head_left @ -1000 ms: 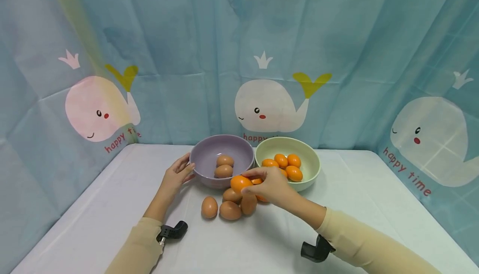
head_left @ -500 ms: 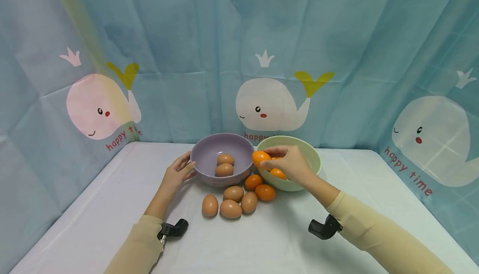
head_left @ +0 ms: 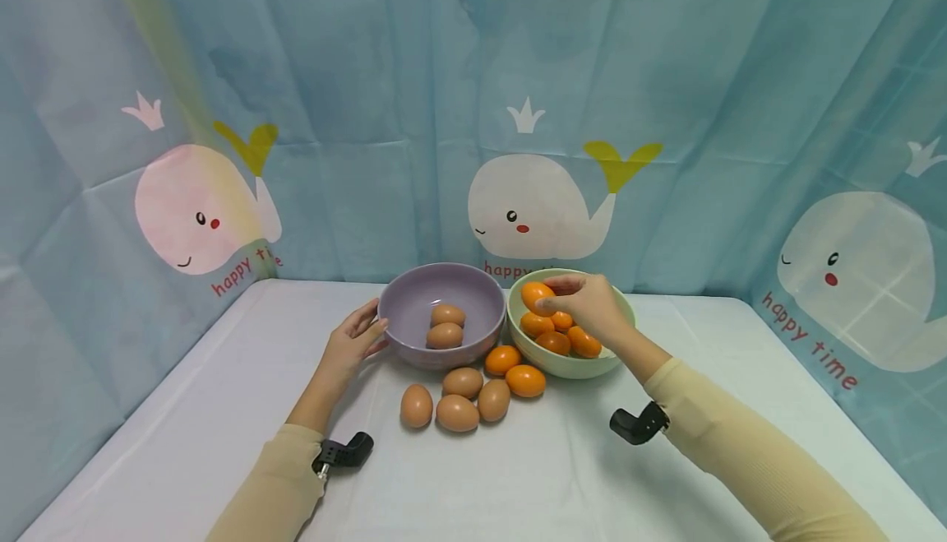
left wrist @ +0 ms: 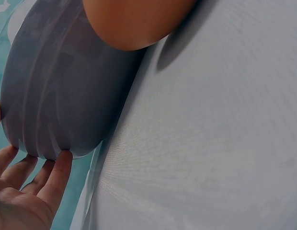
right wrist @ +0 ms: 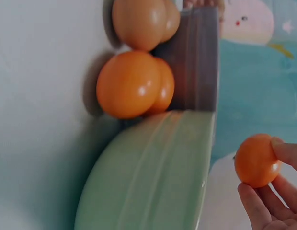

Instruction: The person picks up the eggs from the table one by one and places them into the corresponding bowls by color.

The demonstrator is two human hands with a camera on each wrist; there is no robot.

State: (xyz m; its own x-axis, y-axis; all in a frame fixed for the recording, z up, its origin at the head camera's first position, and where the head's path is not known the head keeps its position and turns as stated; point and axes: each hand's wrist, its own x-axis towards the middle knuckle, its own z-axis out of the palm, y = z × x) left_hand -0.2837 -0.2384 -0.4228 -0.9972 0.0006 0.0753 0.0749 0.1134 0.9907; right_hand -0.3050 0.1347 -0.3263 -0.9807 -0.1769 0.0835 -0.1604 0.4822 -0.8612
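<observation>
My right hand pinches a glossy orange egg between thumb and fingertips, over the pale green bowl. Several orange eggs lie inside that bowl. With its fingertips against the outer wall and its thumb by the rim, my left hand touches the left side of the purple bowl. That bowl contains two brown eggs. In the left wrist view the fingers meet the outer wall without wrapping round it.
In front of the bowls, several brown eggs and two orange eggs lie close together on the white tablecloth. The two bowls stand side by side. Behind the table hangs a blue whale-print curtain.
My right hand has carried the orange egg from above the loose eggs up and right, over the green bowl. The left hand stays at the purple bowl.
</observation>
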